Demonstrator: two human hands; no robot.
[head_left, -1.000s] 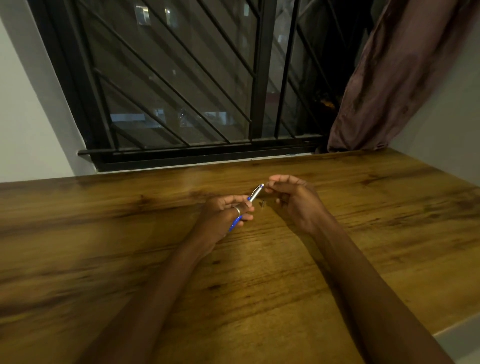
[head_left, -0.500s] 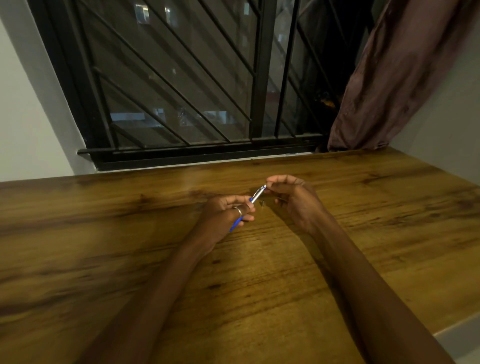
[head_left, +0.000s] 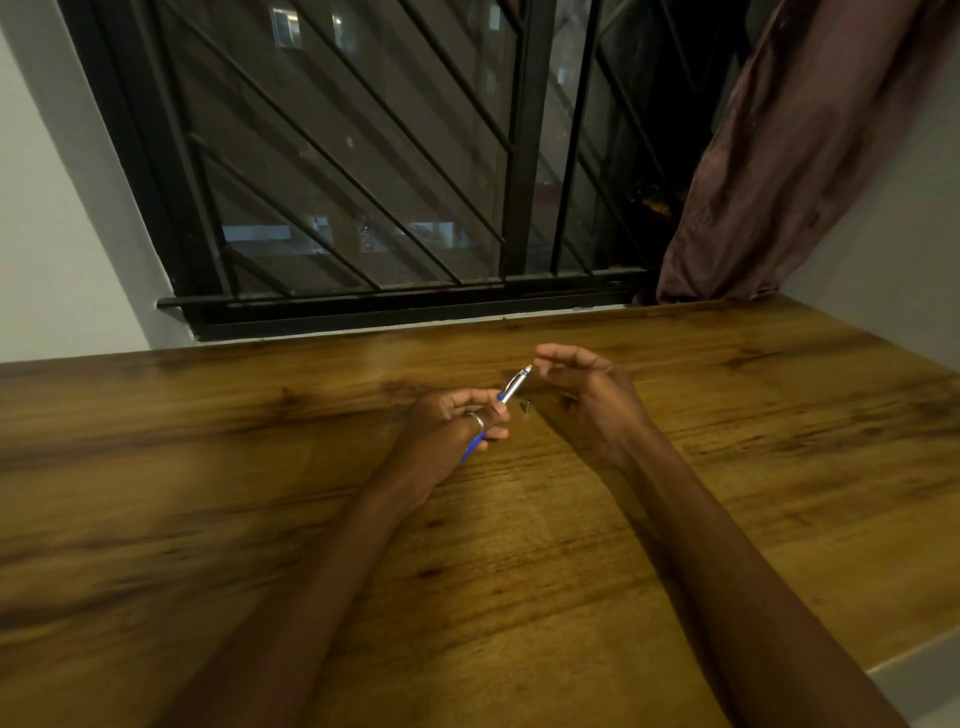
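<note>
My left hand (head_left: 449, 423) grips a blue and silver pen (head_left: 511, 388) by its blue barrel, and the silver end points up and to the right. A ring sits on one finger of that hand. My right hand (head_left: 589, 397) hovers just right of the pen's pale tip, with finger and thumb loosely curled and a small gap between them and the tip. Nothing shows between those fingers. A small dark pen part (head_left: 525, 406) lies on the wooden table (head_left: 519, 545) between the two hands.
A barred black window (head_left: 363, 182) runs along the table's far edge. A brown curtain (head_left: 789, 156) hangs at the back right and touches the tabletop. White walls close in the left and right sides. The table's front right edge (head_left: 883, 660) is near.
My right hand pinched the pen's tip before; now its fingers have come off the tip, which shows bare. My left hand and the pen have barely moved.
</note>
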